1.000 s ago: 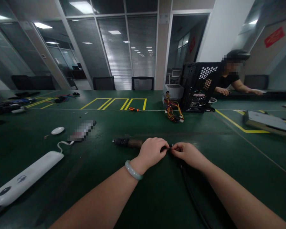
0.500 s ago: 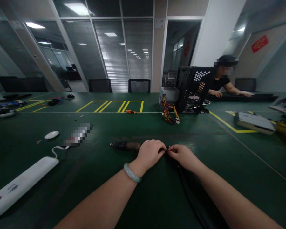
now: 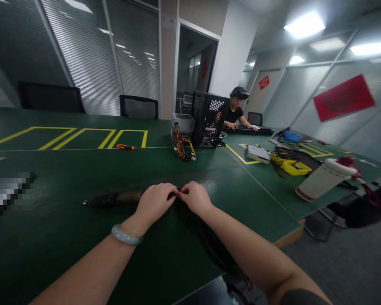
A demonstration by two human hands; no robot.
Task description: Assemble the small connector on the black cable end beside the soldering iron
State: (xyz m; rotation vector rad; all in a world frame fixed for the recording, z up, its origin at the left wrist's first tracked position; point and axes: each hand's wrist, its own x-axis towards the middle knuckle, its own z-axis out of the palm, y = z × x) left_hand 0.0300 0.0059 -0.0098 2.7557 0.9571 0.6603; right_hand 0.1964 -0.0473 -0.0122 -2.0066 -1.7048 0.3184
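Observation:
A dark, slim electric screwdriver (image 3: 114,198) lies on the green table with its bit end to the left. Around its rear end my left hand (image 3: 155,201) is closed, wearing a pale green bangle (image 3: 126,235) on the wrist. My right hand (image 3: 195,198) pinches the cord's end where it meets the tool, fingertips touching those of the left. The joint itself is hidden by the fingers. From there a black cord (image 3: 206,241) runs down toward the near table edge, under my right forearm.
Beyond my hands are an orange-handled screwdriver (image 3: 126,147), a power supply with coloured wires (image 3: 184,148) and a black computer case (image 3: 208,120). Another person (image 3: 236,112) works behind it. To the right are a metal box (image 3: 257,153), a yellow tray (image 3: 294,167) and a white tumbler (image 3: 325,180).
The view has swung right, bringing the tumbler and the table's right edge into sight. Both hands stay together at the screwdriver's rear end, with the same grip.

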